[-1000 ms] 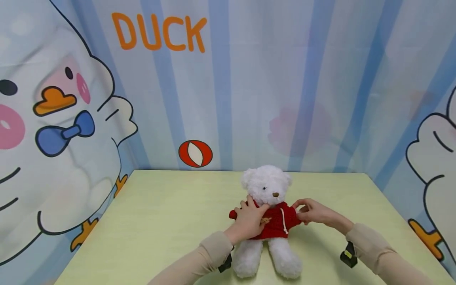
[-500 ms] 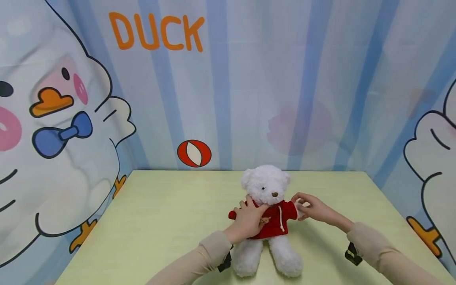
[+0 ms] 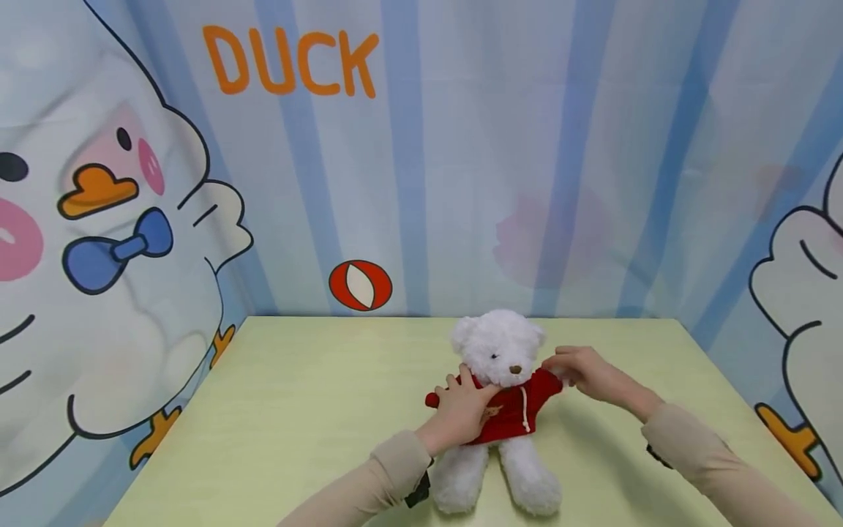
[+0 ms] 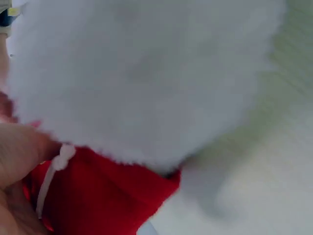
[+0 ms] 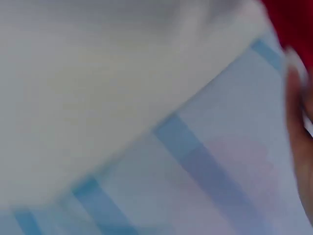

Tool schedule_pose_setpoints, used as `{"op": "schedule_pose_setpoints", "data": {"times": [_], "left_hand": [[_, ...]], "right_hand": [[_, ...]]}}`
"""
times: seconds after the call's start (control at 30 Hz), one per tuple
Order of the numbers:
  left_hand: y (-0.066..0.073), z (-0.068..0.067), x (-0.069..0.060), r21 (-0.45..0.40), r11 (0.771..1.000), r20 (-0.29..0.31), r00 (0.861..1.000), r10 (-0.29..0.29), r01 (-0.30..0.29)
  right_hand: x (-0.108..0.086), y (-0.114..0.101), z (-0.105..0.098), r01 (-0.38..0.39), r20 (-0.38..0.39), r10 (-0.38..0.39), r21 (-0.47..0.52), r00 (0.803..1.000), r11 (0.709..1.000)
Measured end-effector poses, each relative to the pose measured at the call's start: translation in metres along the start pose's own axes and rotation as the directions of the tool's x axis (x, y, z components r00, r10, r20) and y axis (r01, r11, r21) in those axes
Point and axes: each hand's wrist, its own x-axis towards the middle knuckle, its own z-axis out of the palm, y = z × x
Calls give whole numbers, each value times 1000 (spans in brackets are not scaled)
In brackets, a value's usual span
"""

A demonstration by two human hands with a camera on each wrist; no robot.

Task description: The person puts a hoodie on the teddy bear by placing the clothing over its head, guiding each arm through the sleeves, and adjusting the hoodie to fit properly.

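Note:
A white plush teddy bear (image 3: 498, 344) in a red hoodie (image 3: 510, 421) sits upright on the table, facing forward. My left hand (image 3: 457, 411) holds it by the chest and shoulder, thumb across the hoodie's front below the chin. White fur fills most of the left wrist view, with the white drawstring (image 4: 49, 181) near my thumb. With its fingertips my right hand (image 3: 596, 377) pinches the cuff end of the red sleeve (image 3: 548, 384) on the image's right, and that arm is raised sideways. A little white fur shows at the cuff; the fingers partly hide it.
The pale yellow-green table (image 3: 316, 410) extends around the bear. Behind it hangs a blue-striped curtain (image 3: 454, 161) printed with a duck (image 3: 132, 307), lettering and a ball. A black wrist device (image 3: 418, 492) shows under my left cuff.
My right hand has risen, lifting the bear's arm and stretching the sleeve outward over most of the white paw. The bear leans slightly more to the right. My left hand keeps its hold.

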Motion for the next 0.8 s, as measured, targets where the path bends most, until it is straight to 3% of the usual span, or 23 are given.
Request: {"op": "schedule_pose_setpoints", "data": {"times": [0.03,0.07,0.1,0.13,0.17,0.23,0.27,0.3,0.37,0.43,0.47,0.5,0.57,0.67,0.73,0.8], "left_hand": [[-1,1,-1,-3,1000,12,1000,-6,6],[-1,2,-2,-7,1000,19,1000,-8,8],[-2,3,-2,-13,1000,24,1000,-9,10],[-3,3,-3,-27,1000,26,1000,-9,10],[-4,3,-3,-34,999,26,1000,-9,9],[-6,2,-3,-60,998,14,1000,1,0],[-8,1,-3,-69,998,4,1000,5,-4],[-9,0,-2,-75,997,-1,1000,4,-4],[-10,0,-3,-86,996,-1,1000,5,-5],[-10,0,-2,-100,995,4,1000,10,-9],[-10,-1,-2,-107,994,5,1000,11,-11],[-10,-1,-2,-108,994,5,1000,13,-12],[-10,-2,-2,-109,994,6,1000,10,-9],[-11,-3,-2,-90,996,6,1000,-8,9],[-11,-3,-2,-82,997,9,1000,-13,14],[-13,-3,-2,-79,997,12,1000,-16,17]], "right_hand": [[-1,0,3,81,-49,-91,-184,995,980],[-2,-1,7,125,-95,-163,-318,982,940],[-4,-1,10,135,-129,-199,-390,971,911],[-6,0,14,113,-156,-187,-392,970,913],[-7,0,18,81,-181,-150,-341,972,937],[-7,2,24,-41,-202,25,-76,979,996],[-5,2,25,-97,-183,115,105,976,990],[-3,2,26,-157,-138,204,291,969,944],[-1,1,26,-249,0,305,574,953,780],[1,0,26,-318,126,330,709,935,630],[3,-1,26,-338,168,327,739,930,583],[4,-2,26,-356,194,327,745,925,564],[5,-3,28,-370,192,341,711,920,598],[2,-4,31,-381,99,409,604,907,700],[-2,-5,32,-395,28,449,524,893,754],[-4,-8,34,-390,-29,448,444,894,807]]}}
